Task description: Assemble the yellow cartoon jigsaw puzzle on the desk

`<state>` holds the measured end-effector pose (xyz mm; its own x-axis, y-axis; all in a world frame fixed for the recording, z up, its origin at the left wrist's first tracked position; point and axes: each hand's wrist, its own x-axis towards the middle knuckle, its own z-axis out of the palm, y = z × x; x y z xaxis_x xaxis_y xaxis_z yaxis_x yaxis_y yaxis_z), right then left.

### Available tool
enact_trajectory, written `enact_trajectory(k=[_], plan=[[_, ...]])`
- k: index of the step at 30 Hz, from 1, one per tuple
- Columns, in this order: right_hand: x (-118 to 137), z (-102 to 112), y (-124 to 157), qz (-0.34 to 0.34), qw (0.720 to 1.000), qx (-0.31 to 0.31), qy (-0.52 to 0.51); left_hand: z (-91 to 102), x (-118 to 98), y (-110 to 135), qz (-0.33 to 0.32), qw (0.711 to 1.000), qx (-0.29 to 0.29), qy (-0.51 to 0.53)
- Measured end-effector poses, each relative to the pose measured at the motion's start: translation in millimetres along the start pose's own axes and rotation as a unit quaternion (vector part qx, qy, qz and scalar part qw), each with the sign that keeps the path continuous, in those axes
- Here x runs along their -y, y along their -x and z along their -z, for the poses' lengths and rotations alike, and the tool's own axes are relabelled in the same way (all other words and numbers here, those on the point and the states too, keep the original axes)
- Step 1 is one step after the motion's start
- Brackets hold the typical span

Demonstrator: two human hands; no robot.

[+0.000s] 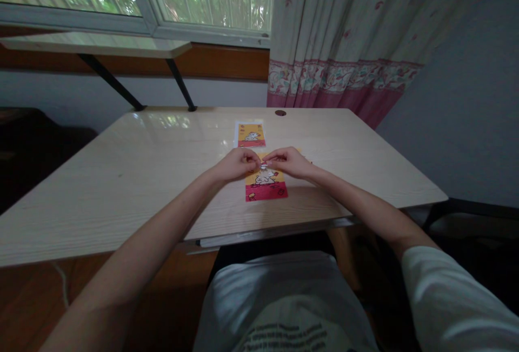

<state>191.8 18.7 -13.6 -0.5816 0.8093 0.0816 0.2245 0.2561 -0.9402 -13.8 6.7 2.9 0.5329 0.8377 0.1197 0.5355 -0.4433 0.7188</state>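
A picture card (266, 192) in yellow and red, with a white cartoon animal on it, lies on the desk in front of me. Over its upper part, my left hand (238, 165) and my right hand (290, 161) meet with fingertips pinched together. Between them shows a small red-and-white piece (264, 165); its exact kind is too small to tell. Both hands are closed on it. My fingers cover much of the card's top edge. Just beyond the hands lies a second card (251, 133) with a similar drawing on a white sheet.
The pale wooden desk (162, 179) spreads to both sides. A raised shelf (97, 44) on black supports stands at the back left. Near the far edge is a round cable hole (280, 113). A curtain (336, 38) hangs behind, beside a window.
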Motion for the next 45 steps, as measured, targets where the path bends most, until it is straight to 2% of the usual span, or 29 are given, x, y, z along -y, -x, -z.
enact_trajectory(k=[5,10,13,22,32,35,38,45], plan=[[10.9,1.7,6.0,0.029,0.993,0.0,0.112,-2.7,3.9,-0.5,-0.014,1.0,0.014,0.001],[17.5,3.6,8.4,0.085,0.958,-0.008,0.273,-5.0,3.6,-0.6,-0.024,0.999,0.043,0.009],[17.6,3.1,9.8,0.112,0.94,-0.003,0.323,-4.1,4.2,-1.4,-0.025,0.999,0.032,-0.008],[7.8,1.0,13.8,0.067,0.946,0.005,0.317,1.6,14.8,-5.3,-0.059,0.992,0.03,-0.104],[6.7,-0.3,13.8,0.061,0.949,-0.004,0.309,2.6,11.3,-3.7,-0.07,0.99,0.02,-0.121],[9.0,9.2,12.7,0.07,0.947,-0.032,0.312,3.7,10.8,-3.1,-0.067,0.99,0.016,-0.12],[8.2,27.9,11.4,0.066,0.942,-0.067,0.321,5.2,12.0,-2.9,-0.06,0.991,0.006,-0.119],[-4.2,65.0,13.2,-0.003,0.942,-0.036,0.333,9.3,10.3,-2.5,-0.029,0.991,0.01,-0.134]])
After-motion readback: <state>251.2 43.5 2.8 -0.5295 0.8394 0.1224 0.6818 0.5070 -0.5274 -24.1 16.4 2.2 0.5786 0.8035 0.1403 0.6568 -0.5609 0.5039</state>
